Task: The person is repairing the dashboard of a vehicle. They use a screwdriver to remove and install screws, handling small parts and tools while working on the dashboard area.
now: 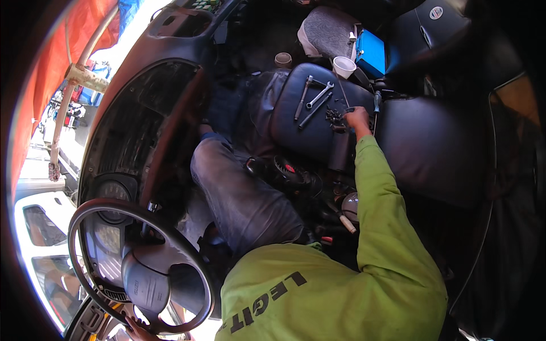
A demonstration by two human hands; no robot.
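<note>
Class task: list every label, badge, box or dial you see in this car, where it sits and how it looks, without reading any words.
Blue box: behind the seat, rectangular.
Round badge: top right on a dark panel, white and red.
Instrument dial: behind the steering wheel, round, dark.
Paper cup: on the seat, white.

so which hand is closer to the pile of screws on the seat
Right. The right hand is beside the screws, about touching them; the left hand is far off at the steering wheel rim.

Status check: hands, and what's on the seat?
Right hand on pile of small dark fasteners on seat cushion. Left hand at steering wheel rim. Wrenches alongside, untouched.
</note>
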